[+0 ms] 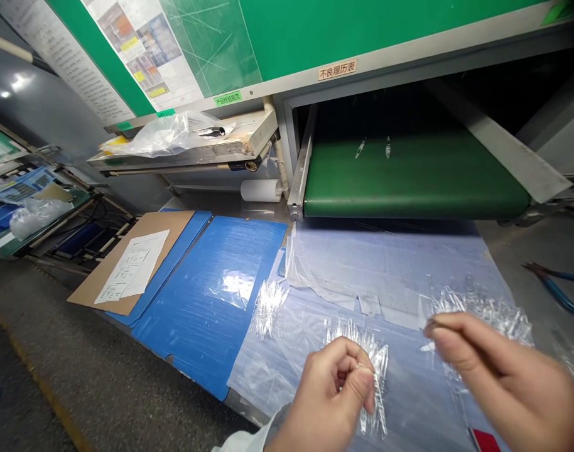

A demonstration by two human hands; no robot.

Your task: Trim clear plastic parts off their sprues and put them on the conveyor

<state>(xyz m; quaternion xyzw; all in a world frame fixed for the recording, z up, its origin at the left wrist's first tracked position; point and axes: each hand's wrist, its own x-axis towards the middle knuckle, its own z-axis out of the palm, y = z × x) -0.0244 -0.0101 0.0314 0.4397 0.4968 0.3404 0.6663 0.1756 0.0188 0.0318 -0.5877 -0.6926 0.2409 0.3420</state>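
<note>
My left hand (336, 392) is closed, thumb against curled fingers, over a pile of slim clear plastic pieces (380, 370) on the bluish sheet. A small glint shows at its thumb tip, but what it pinches is too small to make out. My right hand (498, 376) is also closed in a pinch, slightly blurred, above a larger heap of the clear pieces (503, 317). Something tiny and dark may sit at its fingertips; I cannot tell what. A smaller bunch of clear pieces (269, 307) lies farther left on the sheet.
Ahead is a green conveyor belt (409, 182) bearing two small pieces. Blue boards (211, 295) and a brown board with paper (122, 263) lie left. Blue-handled pliers (563, 285) rest at right, a red object (485, 441) near the front. A shelf (254, 135) holds a plastic bag.
</note>
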